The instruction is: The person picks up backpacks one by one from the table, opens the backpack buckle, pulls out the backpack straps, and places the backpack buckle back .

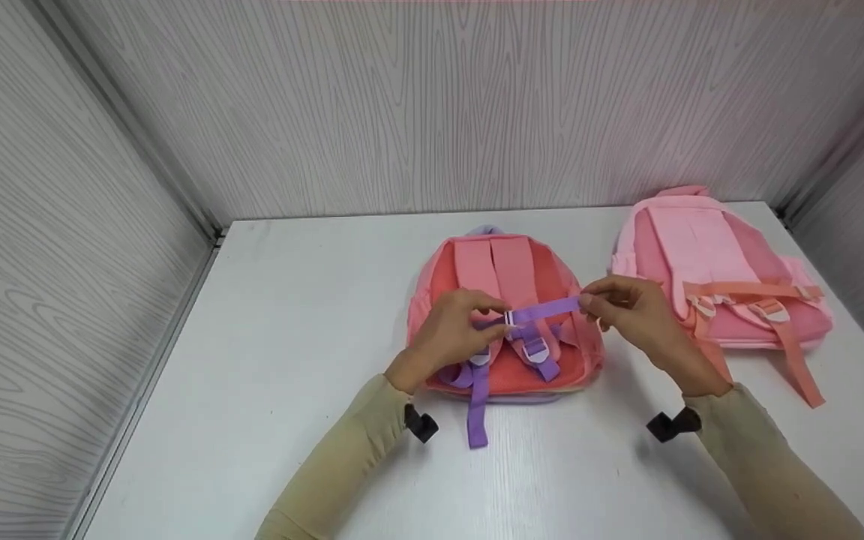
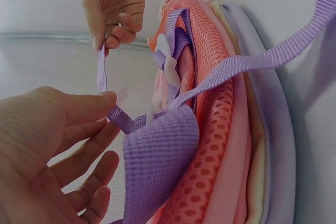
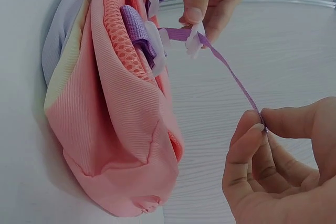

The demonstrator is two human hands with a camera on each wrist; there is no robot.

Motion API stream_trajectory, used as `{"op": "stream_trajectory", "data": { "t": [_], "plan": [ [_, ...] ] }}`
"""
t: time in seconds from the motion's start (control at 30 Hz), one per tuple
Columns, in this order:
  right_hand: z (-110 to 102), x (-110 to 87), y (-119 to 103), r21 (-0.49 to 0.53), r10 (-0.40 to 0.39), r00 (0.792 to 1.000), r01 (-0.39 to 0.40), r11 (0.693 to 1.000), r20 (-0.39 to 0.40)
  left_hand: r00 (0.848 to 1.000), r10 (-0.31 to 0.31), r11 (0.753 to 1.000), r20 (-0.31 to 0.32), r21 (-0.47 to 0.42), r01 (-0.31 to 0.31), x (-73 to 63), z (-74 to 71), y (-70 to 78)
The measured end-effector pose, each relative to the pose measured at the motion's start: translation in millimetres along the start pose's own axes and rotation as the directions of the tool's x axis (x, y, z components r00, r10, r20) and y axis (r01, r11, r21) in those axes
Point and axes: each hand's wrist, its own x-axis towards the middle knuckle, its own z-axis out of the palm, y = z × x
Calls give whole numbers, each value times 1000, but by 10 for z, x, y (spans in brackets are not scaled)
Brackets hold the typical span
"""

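A coral-pink backpack (image 1: 567, 367) lies on the table with its shoulder straps facing up. Over it, my left hand (image 1: 451, 330) pinches a small white buckle (image 3: 195, 40) threaded on a purple strap (image 1: 548, 309). My right hand (image 1: 627, 307) pinches the other end of that strap between thumb and fingertips, as the right wrist view shows. Between the two hands the webbing runs nearly straight, raised off the bag. Below them, another white buckle (image 1: 535, 351) sits on a shoulder strap, and a loose purple strap end (image 1: 478, 420) hangs past the bag's lower edge.
To the right lies a second, light pink backpack (image 1: 702, 244) with orange straps (image 1: 799, 364) trailing toward the front. The white table (image 1: 274, 337) meets grey wood-grain panels (image 1: 402, 112) at the back and on both sides.
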Motion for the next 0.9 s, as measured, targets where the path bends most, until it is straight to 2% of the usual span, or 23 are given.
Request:
{"op": "stream_trajectory", "data": {
  "t": [0.17,0.47,0.73,0.9],
  "plan": [
    [-25,-7,19,-1,-1,1000,1,1000,-4,1000,-12,1000,2,-7,12,53,43,45],
    [-52,-40,48,-15,21,1000,-21,1000,1,999,30,998,23,-62,-28,128,112,91],
    [-71,-60,65,-50,67,998,-67,997,12,998,2,994,58,-114,5,183,170,153],
    [-82,-68,66,-43,65,998,-64,997,20,997,52,990,64,-138,-42,237,221,185]
  ]
}}
